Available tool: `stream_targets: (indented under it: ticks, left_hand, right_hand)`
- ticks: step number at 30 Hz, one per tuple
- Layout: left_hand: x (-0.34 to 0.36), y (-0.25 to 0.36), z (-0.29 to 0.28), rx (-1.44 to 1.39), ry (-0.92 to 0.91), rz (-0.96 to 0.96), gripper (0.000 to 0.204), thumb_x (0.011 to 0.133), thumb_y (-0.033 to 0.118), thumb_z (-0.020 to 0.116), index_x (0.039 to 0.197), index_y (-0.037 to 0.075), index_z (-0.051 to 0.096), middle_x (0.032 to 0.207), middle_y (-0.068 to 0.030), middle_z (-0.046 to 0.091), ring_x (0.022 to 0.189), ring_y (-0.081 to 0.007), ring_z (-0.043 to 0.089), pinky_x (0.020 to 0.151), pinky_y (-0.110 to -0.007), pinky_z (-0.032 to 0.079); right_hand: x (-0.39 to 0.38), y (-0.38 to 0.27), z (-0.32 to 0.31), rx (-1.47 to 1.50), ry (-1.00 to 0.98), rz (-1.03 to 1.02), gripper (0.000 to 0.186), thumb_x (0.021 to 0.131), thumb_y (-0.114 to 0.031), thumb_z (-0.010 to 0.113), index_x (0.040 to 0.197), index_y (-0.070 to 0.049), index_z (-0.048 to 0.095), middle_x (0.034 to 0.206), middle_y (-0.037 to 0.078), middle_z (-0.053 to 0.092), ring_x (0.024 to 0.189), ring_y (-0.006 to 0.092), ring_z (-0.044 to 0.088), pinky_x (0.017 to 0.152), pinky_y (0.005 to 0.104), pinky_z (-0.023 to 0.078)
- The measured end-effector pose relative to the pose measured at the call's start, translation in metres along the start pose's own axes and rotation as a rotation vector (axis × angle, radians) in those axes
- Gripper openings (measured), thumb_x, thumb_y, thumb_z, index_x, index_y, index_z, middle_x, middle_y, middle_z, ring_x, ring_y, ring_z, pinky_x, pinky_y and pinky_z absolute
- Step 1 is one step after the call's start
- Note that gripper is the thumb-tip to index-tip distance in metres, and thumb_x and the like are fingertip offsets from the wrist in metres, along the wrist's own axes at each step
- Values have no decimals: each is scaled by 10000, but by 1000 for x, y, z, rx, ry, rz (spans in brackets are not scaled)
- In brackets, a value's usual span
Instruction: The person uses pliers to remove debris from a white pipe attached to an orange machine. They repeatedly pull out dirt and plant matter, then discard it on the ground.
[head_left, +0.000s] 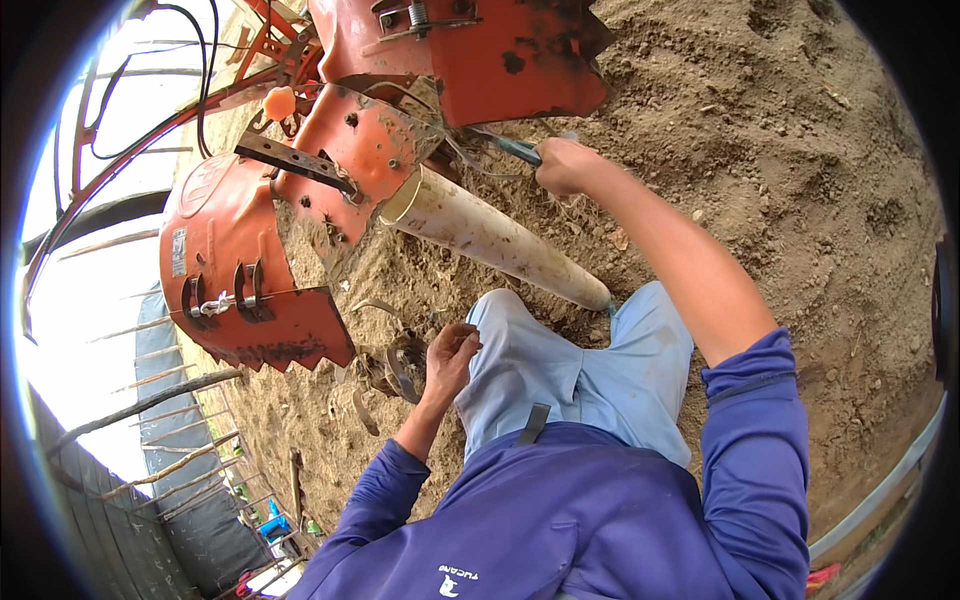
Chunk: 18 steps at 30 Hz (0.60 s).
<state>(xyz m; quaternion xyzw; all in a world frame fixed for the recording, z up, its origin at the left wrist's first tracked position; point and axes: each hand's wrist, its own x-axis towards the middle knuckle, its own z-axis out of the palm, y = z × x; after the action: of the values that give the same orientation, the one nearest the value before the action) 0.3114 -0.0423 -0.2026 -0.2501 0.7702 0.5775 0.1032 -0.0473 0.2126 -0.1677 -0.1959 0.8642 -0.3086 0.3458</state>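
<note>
My right hand (566, 166) is closed around a green-handled tool (517, 149), reaching in from the right. Its thin metal end points left under a red machine guard (525, 65), where the tip is hard to make out. My left hand (452, 357) is beside my left knee, with fingers curled and thumb bent in; whatever it may hold is hidden. Between the hands, a pale, soil-stained tube (510, 250) slants from the machine's red middle housing (350, 150) down toward my knees. Curved metal tines (400, 375) lie close to my left hand, partly in the soil.
A second red guard (250, 270) with a jagged lower edge stands at left. A flat metal bar (295, 165) and an orange knob (279, 102) stick out above it. Loose brown soil (780, 180) spreads around me. A fence of wooden poles (150, 405) runs along the left.
</note>
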Motion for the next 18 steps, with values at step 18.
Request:
stream_targets:
  ticks: [18]
  left_hand:
    - [-13, -20, -13, 2, 32, 32, 226, 1066, 145, 728, 1220, -18, 697, 1023, -35, 733, 908, -104, 688, 820, -266, 567]
  right_hand:
    - [-5, -4, 12, -20, 97, -24, 410, 1016, 32, 443, 1423, 77, 454, 1179, 302, 706, 1029, 389, 742, 907, 500, 612]
